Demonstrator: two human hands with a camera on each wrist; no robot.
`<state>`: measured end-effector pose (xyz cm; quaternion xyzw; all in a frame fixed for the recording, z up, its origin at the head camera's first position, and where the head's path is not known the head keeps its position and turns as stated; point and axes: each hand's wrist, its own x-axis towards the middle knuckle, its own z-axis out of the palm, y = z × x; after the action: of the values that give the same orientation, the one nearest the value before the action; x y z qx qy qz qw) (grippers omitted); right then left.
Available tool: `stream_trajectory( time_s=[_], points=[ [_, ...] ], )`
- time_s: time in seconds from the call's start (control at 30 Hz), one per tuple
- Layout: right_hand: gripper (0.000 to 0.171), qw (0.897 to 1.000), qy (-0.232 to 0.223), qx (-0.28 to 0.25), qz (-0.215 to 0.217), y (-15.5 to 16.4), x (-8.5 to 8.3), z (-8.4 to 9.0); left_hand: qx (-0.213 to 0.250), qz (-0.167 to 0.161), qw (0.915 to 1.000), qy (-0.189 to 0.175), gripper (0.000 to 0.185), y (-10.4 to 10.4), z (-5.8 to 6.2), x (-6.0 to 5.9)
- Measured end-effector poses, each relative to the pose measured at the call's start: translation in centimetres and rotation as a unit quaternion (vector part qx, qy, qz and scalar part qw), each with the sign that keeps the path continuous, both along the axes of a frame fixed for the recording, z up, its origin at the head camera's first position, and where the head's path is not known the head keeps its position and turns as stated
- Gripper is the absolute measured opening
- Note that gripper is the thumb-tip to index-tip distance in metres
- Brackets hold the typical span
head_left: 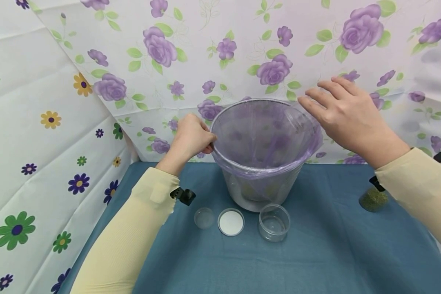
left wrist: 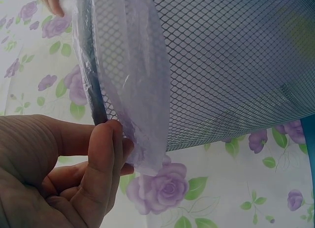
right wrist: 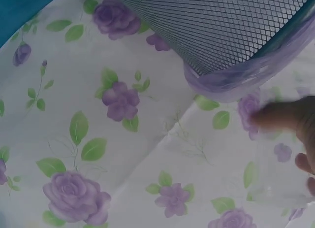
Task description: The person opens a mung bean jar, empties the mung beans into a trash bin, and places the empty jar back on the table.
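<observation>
Head view: mesh wastebasket stands mid-bench, far of centre, lined with purple bag. Left hand pinches bag edge at left rim. Right hand hovers, fingers spread, over right rim.
Left wrist view: thumb and fingers clamp bag film against rim.
Right wrist view: fingers extended, off bag.
</observation>
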<state>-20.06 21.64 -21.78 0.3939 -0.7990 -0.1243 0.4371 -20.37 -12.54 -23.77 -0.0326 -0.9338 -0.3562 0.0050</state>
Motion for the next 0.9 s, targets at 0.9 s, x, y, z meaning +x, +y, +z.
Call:
stream_trajectory(
  time_s=[0.9],
  points=[
    [0.051, 1.0, -0.009, -0.004, 0.003, 0.05, -0.01, -0.36, -0.009, 0.002, 0.9999, -0.005, 0.023, -0.03, 0.01, 0.04]
  ],
)
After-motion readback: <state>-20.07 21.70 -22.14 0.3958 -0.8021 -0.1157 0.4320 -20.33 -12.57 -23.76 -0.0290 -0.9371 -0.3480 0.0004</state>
